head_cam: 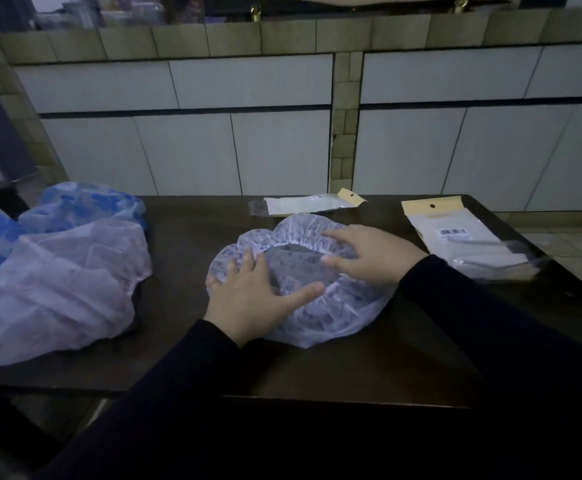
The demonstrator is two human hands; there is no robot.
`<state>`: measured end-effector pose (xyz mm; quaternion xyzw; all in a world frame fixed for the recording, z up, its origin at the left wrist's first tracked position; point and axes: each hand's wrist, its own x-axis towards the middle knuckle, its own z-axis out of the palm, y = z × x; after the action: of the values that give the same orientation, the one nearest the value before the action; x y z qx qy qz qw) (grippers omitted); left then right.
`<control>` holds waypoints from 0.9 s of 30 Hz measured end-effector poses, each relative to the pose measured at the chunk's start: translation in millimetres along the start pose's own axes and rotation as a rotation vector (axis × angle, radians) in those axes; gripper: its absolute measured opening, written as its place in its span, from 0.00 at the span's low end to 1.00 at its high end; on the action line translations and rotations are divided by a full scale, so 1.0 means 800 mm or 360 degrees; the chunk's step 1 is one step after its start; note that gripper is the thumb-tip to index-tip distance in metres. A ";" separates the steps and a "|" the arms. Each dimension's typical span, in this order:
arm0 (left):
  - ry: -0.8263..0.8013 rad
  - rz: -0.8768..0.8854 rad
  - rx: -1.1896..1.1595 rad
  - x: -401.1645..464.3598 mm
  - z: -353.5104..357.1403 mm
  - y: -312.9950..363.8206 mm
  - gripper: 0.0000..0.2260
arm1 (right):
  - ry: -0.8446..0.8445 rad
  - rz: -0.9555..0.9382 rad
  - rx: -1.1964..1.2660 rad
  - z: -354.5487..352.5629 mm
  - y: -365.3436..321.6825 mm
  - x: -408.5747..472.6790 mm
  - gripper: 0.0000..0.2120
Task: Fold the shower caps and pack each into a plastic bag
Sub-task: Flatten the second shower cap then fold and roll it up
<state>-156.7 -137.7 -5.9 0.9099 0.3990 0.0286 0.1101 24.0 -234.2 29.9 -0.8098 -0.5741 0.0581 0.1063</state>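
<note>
Now we press the shower cap [317, 317] flat on the surface [185, 237], left hand [251, 299] and right hand [369, 254] spread open, gripping nothing. Smooth outward under our fingers [303, 292] before folding; a plastic bag [310, 204] waits just beyond.

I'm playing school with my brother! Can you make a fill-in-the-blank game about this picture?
1. Both hands rest on a shower ____.
2. The table looks dark ____.
3. The pile of caps lies on the ____ side of the table.
4. The bag with a barcode lies near the ____ hand.

Missing words: cap; brown; left; right
</note>
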 end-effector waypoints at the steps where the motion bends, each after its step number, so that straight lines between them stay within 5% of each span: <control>1: -0.0020 0.0015 -0.0011 0.000 0.003 0.004 0.57 | 0.0071 0.0012 -0.0007 0.010 -0.001 0.003 0.28; 7: -0.0151 0.0237 0.0122 -0.002 0.020 -0.007 0.54 | -0.0043 0.0161 -0.0088 0.067 0.005 0.006 0.29; 15: -0.0317 0.0226 0.0121 0.001 -0.003 -0.016 0.56 | -0.0171 0.0201 -0.0232 0.053 -0.001 -0.019 0.49; 17: -0.0225 0.0232 0.0090 0.000 -0.017 -0.010 0.52 | -0.0111 0.0198 -0.0345 0.046 -0.005 -0.017 0.48; 22: 0.0528 0.0286 -0.0019 0.049 -0.026 -0.018 0.35 | 0.0378 0.0086 -0.0409 0.027 -0.007 0.021 0.30; 27: 0.0289 0.0516 0.0055 0.104 -0.005 -0.012 0.36 | 0.0275 -0.0152 -0.0411 0.046 0.002 0.060 0.27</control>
<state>-107.8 -69.8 -7.3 0.9577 0.2558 0.1211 0.0521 33.9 -185.4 -4.7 -0.7906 -0.6033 -0.0910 0.0529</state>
